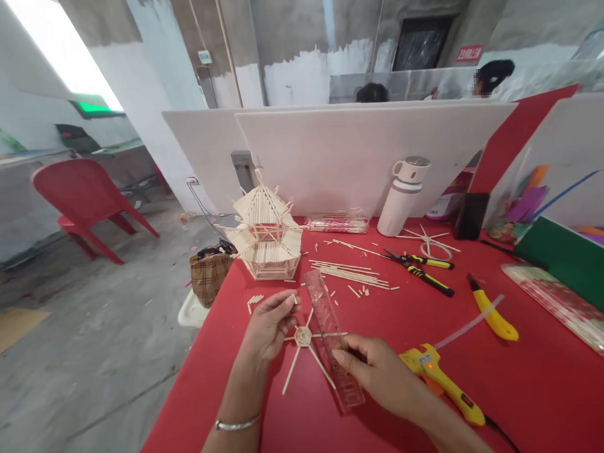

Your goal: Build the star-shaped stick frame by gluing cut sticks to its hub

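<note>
Between finger and thumb, my left hand [272, 324] pinches a short piece of wooden stick [295, 299]. My right hand [368, 367] grips a clear plastic ruler [331, 332] near its lower half, thumb on top. Partly under the ruler and beside my left fingers lies a spoked frame of sticks [303, 336] with a round hub. Behind my left hand stands a tiered pavilion model [267, 235] built of sticks. A small group of cut stick pieces [255, 300] lies just beyond my left wrist.
A yellow glue gun [443, 380] lies right of my right hand, its indicator lit. Farther back are a yellow-handled cutter [493, 315], pliers [424, 271], loose sticks [351, 274], a white thermos [401, 199] and packaged sticks [560, 309]. White boards [369, 157] border the red table [214, 404].
</note>
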The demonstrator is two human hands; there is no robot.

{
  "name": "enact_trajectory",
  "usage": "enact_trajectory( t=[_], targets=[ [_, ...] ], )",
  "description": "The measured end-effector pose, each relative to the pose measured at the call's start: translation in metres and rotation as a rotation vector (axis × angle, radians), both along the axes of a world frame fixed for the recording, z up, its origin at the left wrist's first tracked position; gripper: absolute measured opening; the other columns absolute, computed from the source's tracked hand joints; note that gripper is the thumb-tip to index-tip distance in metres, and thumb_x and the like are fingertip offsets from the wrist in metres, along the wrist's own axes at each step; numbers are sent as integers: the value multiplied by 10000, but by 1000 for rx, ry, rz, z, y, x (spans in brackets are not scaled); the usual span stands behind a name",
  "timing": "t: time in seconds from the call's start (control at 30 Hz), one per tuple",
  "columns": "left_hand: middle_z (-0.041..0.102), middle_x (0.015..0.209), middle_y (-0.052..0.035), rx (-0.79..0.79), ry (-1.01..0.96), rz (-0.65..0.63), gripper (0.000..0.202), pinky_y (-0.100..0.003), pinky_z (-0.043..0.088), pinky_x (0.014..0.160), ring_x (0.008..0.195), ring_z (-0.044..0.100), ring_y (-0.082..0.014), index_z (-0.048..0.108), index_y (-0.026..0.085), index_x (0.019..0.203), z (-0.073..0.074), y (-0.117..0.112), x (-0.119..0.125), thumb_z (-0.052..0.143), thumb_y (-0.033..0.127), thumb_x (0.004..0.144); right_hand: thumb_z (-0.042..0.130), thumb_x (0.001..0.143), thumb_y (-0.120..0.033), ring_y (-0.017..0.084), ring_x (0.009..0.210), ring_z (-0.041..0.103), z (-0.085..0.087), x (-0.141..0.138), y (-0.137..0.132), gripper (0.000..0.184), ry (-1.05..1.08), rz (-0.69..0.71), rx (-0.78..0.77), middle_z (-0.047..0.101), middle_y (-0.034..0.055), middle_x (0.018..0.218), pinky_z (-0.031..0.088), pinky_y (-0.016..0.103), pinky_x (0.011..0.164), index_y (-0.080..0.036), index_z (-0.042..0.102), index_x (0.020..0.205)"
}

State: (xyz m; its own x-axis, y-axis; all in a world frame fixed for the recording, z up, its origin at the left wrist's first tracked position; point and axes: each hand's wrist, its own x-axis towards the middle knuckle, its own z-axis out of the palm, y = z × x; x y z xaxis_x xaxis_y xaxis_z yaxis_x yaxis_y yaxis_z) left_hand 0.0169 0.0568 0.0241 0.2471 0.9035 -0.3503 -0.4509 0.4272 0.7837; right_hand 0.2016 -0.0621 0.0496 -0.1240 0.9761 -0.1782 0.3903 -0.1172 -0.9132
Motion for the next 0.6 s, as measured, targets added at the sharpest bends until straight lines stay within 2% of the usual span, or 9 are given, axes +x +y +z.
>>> enact_trajectory(
  t=[0.2, 0.6],
  targets=[
    [708, 675, -28, 21, -31, 29, 374, -158, 517, 525, 601, 643, -94, 747, 111, 809, -1, 0, -5, 912, 208, 487, 473, 905, -385, 109, 616, 404, -10, -5, 3, 301, -168, 63, -17, 474, -44, 632, 301, 225, 577, -193, 470, 673],
    [703, 681, -20, 88, -24, 16, 326, -174, 514, 548, 581, 627, -87, 750, 120, 801, -2, -1, -9, 893, 244, 536, 460, 911, -386, 104, 599, 401, -14, -11, -2, 310, -258, 79, -21, 491, -43, 628, 263, 229, 558, -199, 432, 665]
  ],
)
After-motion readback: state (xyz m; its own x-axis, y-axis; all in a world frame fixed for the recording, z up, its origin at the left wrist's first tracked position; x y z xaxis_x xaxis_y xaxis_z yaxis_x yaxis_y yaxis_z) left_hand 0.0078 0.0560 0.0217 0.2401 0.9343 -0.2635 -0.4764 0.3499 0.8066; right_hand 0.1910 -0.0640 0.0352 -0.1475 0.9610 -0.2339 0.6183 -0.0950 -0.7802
